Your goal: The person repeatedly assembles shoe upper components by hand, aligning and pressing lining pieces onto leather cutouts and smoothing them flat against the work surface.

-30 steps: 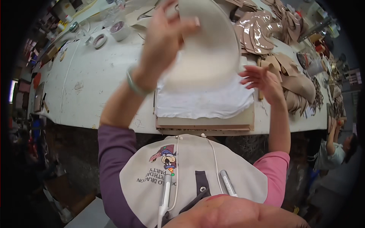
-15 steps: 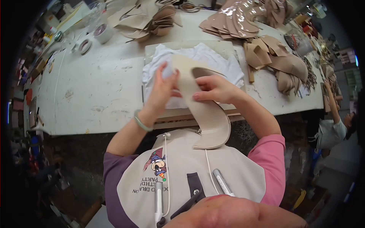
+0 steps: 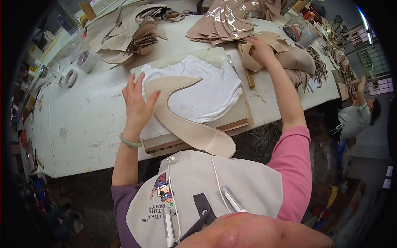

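A beige, curved leather-like piece (image 3: 178,118) lies over a white cloth (image 3: 206,87) on a board, its rounded near end past the board's edge. My left hand (image 3: 138,103) is open at its left side, fingers spread and thumb resting by the piece's edge. Out to the right, my right hand (image 3: 260,50) is at a pile of tan shaped pieces. Its fingers bend over the top of a curled tan leather piece (image 3: 250,60), and the fingertips are partly hidden.
Glossy pink-brown pieces (image 3: 219,22) lie at the back, with more beige pieces (image 3: 120,41) back left. Tape rolls (image 3: 70,77) and a white tub (image 3: 87,62) stand left on the white table (image 3: 91,124). Another person (image 3: 355,113) is at the far right.
My right hand has let go of the beige piece and moved right to the tan pile. The piece now lies on the cloth, and my left hand has opened wider. The view has shifted.
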{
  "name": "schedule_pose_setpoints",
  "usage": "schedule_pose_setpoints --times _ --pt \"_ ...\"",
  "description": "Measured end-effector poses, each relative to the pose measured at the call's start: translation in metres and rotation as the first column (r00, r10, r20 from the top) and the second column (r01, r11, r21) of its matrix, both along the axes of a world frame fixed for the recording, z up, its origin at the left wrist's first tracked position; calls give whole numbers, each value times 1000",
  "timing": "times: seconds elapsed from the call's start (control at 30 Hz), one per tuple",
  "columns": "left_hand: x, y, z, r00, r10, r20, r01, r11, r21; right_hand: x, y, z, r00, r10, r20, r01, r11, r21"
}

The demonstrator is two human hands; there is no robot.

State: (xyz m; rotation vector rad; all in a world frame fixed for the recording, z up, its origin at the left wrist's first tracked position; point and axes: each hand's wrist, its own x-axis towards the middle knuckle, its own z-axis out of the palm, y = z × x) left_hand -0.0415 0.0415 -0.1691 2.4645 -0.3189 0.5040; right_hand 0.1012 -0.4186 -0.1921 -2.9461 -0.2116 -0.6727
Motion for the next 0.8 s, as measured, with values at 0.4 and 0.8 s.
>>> schedule_pose_setpoints --times 0.4,0.8 --pt "55 -104 46 865 -497 -69 396 761 -515 -80 71 108 914 304 270 -248 -108 963" --pt "42 -97 91 390 -918 -75 389 238 -890 -104 146 162 817 526 234 -242 -55 969"
